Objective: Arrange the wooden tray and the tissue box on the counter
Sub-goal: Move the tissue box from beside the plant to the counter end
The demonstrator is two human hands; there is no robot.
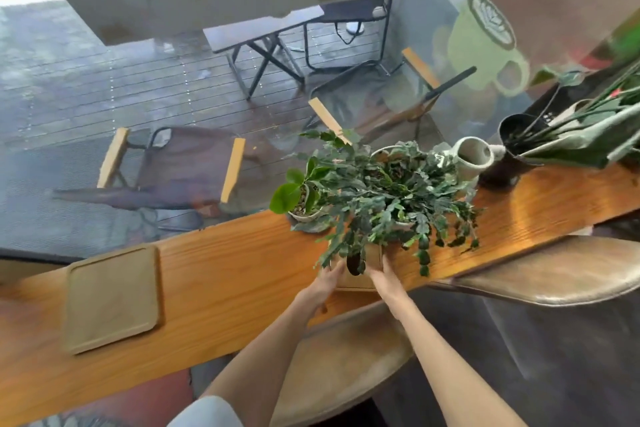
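**Both hands on the tissue box, tray lying to the left**

A long orange-brown wooden counter (221, 274) runs along a window. Near its middle stands a light wooden tissue box (360, 270), partly hidden under the hanging stems of a big green trailing plant (391, 198). The left hand (329, 282) lies against the left side of the box and the right hand (386, 279) against its right side, so the box sits between the two palms. The fingers of both hands are stretched along the box walls, not curled into a fist. Whether the box is lifted or rests on the counter, I cannot tell.

The flat square wooden tray with rounded corners (112, 298) lies on the counter well apart from the box, on the left, with nothing on it.

Just behind the big plant is a small white pot with round green leaves (304, 198). Further right stand a pale ceramic watering jug (472, 158) and a black pot with long leaves (519, 135). A brown leather stool seat (346, 357) is below the counter, under the arms.
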